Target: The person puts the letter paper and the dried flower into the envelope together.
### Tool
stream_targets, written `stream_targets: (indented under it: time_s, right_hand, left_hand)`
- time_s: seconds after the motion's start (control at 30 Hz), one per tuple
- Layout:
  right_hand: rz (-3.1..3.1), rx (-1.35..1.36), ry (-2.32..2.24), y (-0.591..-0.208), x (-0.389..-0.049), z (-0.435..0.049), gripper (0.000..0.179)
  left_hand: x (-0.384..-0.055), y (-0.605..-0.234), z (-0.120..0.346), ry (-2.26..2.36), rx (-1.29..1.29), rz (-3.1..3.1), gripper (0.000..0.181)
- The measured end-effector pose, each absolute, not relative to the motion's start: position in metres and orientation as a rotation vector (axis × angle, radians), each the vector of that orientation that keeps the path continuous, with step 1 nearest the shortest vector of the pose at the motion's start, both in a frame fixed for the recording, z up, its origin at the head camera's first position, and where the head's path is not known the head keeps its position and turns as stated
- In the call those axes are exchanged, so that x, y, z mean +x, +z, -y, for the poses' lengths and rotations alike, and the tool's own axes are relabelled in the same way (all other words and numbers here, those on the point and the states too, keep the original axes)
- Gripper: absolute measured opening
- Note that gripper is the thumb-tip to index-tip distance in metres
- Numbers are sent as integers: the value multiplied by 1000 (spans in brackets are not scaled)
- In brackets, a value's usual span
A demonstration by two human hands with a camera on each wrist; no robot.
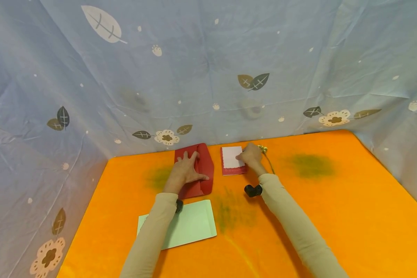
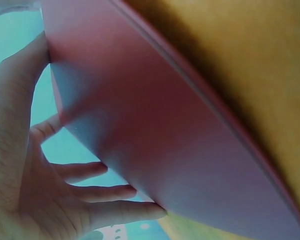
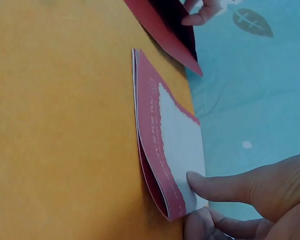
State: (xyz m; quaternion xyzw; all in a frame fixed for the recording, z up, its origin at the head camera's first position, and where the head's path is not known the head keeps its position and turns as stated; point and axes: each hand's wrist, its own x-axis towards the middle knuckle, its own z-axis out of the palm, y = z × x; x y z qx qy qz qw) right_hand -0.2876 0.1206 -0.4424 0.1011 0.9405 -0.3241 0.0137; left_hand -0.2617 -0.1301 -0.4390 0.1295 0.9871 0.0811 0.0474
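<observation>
A red envelope (image 1: 205,166) lies at the back left of the table with its flap spread to the right. On it rests my left hand (image 1: 185,170), fingers spread and thumb stretched toward the flap. The left wrist view shows the fingertips touching the edge of the red envelope (image 2: 160,115). To the right, a folded red card with a white front panel (image 1: 232,157) lies near the back edge. My right hand (image 1: 252,155) pinches its right side; in the right wrist view the thumb presses on top of the card (image 3: 182,140) and the fingers are underneath, partly hidden.
A pale green envelope (image 1: 194,226) lies in front of the red one, partly under the left forearm. A thin stem with small yellowish heads (image 1: 263,148) lies just right of the right hand. A patterned curtain (image 1: 208,69) stands behind the orange tablecloth (image 1: 333,208).
</observation>
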Motion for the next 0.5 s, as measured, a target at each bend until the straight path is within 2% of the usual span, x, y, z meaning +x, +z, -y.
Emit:
stream_targets:
  time_s: [0.17, 0.3, 0.43, 0.5]
  right_hand:
    - [-2877, 260, -1206, -444, -285, -129, 34]
    - [-2800, 259, -1345, -445, -285, -134, 30]
    - [-2862, 259, -1263, -444, -283, -131, 19]
    - [-2898, 258, -1180, -443, -282, -127, 24]
  left_hand:
    - [-261, -439, 130, 251, 397, -3013, 92]
    - [-262, -441, 130, 247, 398, -3012, 92]
    - [-262, -442, 130, 237, 402, -3019, 92]
    - [-262, -443, 130, 231, 404, -3023, 93]
